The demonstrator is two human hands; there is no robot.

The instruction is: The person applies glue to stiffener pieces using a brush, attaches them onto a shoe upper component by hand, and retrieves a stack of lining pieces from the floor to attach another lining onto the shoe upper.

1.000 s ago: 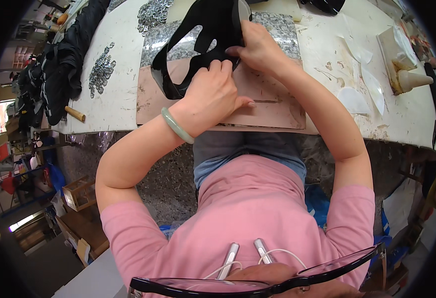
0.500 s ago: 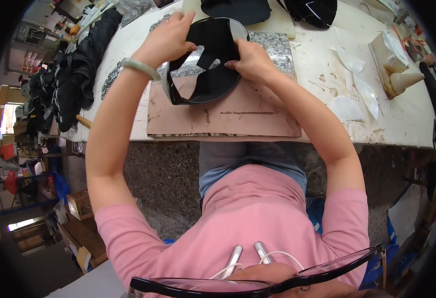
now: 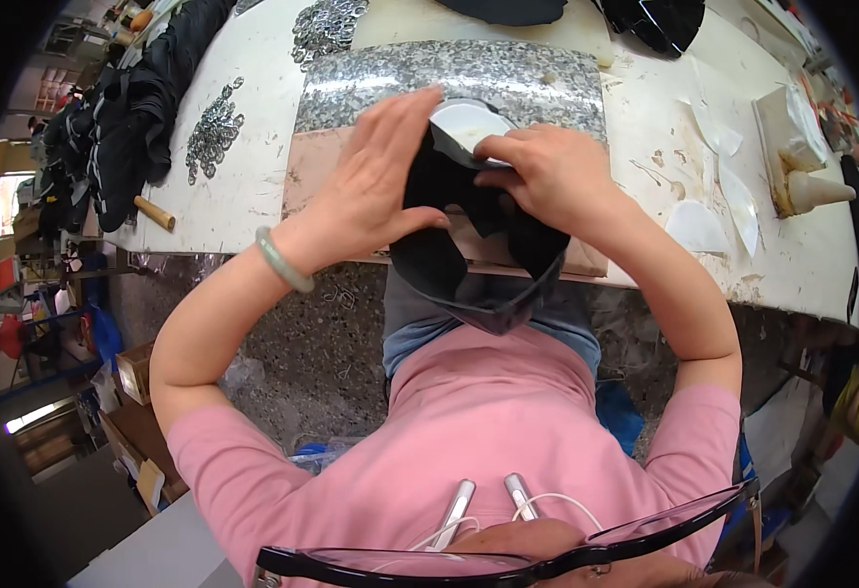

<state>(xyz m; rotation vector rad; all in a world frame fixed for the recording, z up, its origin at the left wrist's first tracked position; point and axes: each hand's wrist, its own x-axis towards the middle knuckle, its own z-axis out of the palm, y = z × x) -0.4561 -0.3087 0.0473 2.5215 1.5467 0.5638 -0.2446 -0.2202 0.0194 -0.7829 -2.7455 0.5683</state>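
A black flexible curved piece [image 3: 429, 250] with cut-outs is bent into a loop. It stands over the table's front edge, its lower end close to the pink shirt. A white rounded patch [image 3: 471, 120] shows at its far end. My right hand [image 3: 552, 176] pinches the far right rim between thumb and bent fingers. My left hand [image 3: 376, 181] lies along the left side, its long fingers stretched and the thumb over the rim. The fingers' inner sides are hidden, but the hand clasps the piece loosely.
Beneath the work lies a speckled stone slab [image 3: 351, 88] with a pinkish board [image 3: 317, 162]. Small metal rings [image 3: 216, 132] and a wooden handle [image 3: 155, 213] lie at left. White cut pieces [image 3: 696, 227] and a stained bottle with a cone nozzle [image 3: 811, 193] are at right.
The black piece has come nearer to me, past the table's front edge, and turned. Both hands moved with it; the right now pinches its far rim. More of the slab shows.
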